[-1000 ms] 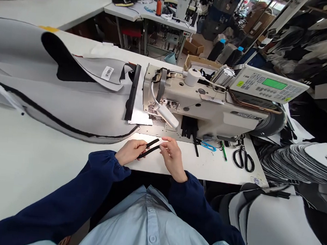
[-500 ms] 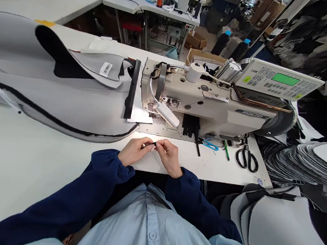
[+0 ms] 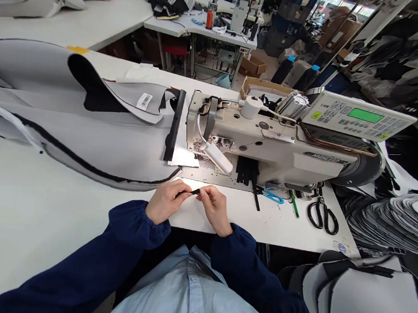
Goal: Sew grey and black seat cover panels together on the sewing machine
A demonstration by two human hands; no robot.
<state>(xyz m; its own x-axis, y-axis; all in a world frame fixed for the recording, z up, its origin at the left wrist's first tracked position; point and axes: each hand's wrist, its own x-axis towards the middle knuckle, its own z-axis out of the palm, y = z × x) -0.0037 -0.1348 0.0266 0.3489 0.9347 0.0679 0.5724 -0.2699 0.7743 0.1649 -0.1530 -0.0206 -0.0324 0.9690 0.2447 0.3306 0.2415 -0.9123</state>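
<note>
Between my two hands a short narrow black strip (image 3: 194,192) is stretched just above the white table edge. My left hand (image 3: 165,200) pinches one end of it, thumb against fingers. The other end sits in the fingertips of my right hand (image 3: 214,206). Right behind them stands a sewing machine (image 3: 279,138) with a small white lamp (image 3: 218,158) over its needle area. A large grey fabric piece (image 3: 97,143) with a black edge lies left of the machine. Several black strips (image 3: 246,170) rest under the machine arm.
Blue-handled scissors (image 3: 273,196), a green pen-like stick (image 3: 294,204) and black-handled snips (image 3: 323,217) lie to the right on the table. Stacks of cut pieces (image 3: 388,221) stand at the far right. A control panel (image 3: 360,115) sits atop the machine.
My hands have moved slightly apart, so more of the black strip shows between them. The whole view has shifted, with the table and machine lower in it.
</note>
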